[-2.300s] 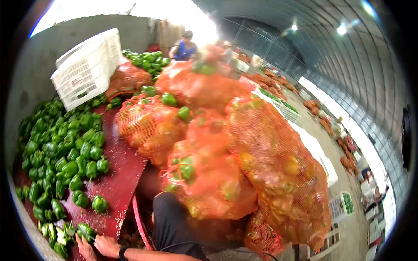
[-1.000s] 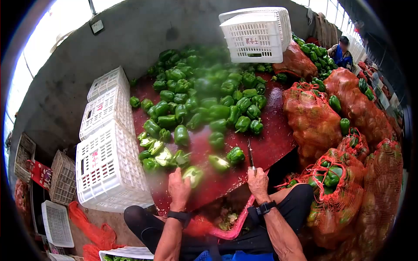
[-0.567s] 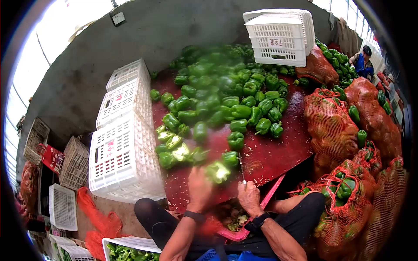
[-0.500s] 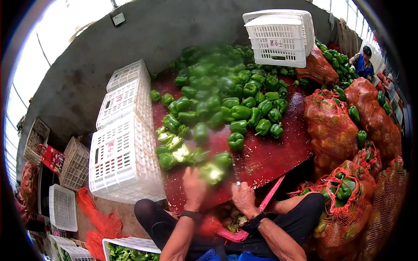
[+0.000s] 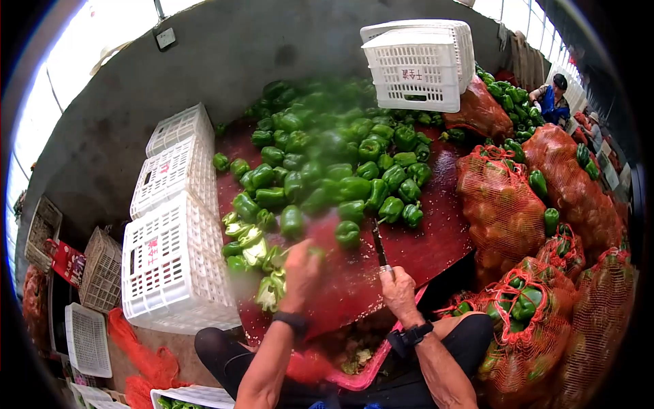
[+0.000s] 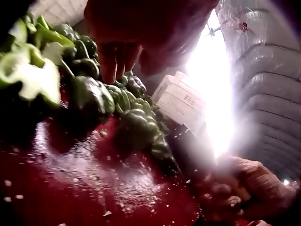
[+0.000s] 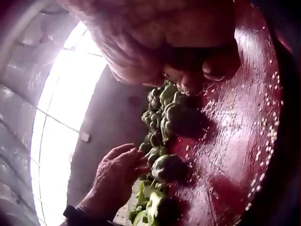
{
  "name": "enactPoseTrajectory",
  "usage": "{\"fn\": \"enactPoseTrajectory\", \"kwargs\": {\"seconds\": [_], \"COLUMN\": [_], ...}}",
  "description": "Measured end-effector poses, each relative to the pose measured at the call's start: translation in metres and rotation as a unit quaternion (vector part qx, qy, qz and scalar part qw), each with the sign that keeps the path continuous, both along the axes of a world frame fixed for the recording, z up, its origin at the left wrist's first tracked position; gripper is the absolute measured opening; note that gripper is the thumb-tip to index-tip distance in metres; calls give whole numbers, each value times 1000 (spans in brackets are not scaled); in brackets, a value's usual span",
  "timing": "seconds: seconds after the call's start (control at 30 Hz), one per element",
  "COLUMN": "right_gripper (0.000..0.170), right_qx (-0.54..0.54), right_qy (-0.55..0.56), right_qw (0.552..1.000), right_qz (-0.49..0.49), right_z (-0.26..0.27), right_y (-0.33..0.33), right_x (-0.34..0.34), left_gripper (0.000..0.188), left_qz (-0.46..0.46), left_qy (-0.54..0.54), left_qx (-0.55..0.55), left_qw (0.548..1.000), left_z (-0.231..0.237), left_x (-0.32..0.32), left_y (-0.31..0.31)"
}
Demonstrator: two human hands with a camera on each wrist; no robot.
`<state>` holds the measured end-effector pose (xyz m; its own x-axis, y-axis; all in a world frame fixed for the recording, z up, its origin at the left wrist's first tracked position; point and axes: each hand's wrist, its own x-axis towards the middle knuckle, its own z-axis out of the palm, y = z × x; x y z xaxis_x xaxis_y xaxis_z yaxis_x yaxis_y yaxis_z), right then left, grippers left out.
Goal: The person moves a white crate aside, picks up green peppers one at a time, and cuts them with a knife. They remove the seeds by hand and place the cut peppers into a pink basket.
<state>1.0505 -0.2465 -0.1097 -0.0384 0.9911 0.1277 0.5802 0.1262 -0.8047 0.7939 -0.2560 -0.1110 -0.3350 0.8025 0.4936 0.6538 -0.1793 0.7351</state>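
My left hand point(image 5: 302, 273) is over the near side of the red tabletop point(image 5: 327, 300), slightly blurred, with its fingers extended and no pepper in its grasp. Just left of it lie cut bell pepper halves point(image 5: 270, 290), their pale insides showing; they also appear at the upper left of the left wrist view. To the right, my right hand point(image 5: 400, 294) grips a knife point(image 5: 379, 245) by its handle, blade pointing away from me. Whole green bell peppers point(image 5: 347, 234) lie beyond both hands. In the right wrist view the left hand point(image 7: 117, 174) reaches beside the peppers.
White plastic crates point(image 5: 160, 255) line the left side, and another pair point(image 5: 415, 68) stands at the back. Full orange mesh sacks point(image 5: 497, 204) crowd the right. A pink-rimmed tub point(image 5: 357, 378) with scraps sits between my legs. A person point(image 5: 552, 102) is at the far right.
The cut pepper that was at my left hand now lies with the halves on the left. My left hand has moved forward, empty. The knife stays in my right hand, farther from the left.
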Motion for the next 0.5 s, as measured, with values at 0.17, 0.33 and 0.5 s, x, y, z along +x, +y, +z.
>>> {"fn": "enactPoseTrajectory", "kwargs": {"seconds": [0.17, 0.33, 0.5], "right_gripper": [38, 35, 7], "right_qx": [-73, -67, 60], "right_qy": [25, -16, -144], "right_qw": [997, 996, 954], "right_qz": [-23, 58, 257], "right_z": [-31, -18, -22], "right_y": [24, 19, -18], "right_x": [14, -3, 6], "left_gripper": [37, 37, 33], "left_qz": [-72, -93, -7], "left_qy": [74, 6, -20], "left_qx": [-58, -96, -120], "left_qw": [993, 991, 993], "left_z": [-38, -53, -41], "left_x": [22, 38, 28], "left_y": [98, 98, 13]}}
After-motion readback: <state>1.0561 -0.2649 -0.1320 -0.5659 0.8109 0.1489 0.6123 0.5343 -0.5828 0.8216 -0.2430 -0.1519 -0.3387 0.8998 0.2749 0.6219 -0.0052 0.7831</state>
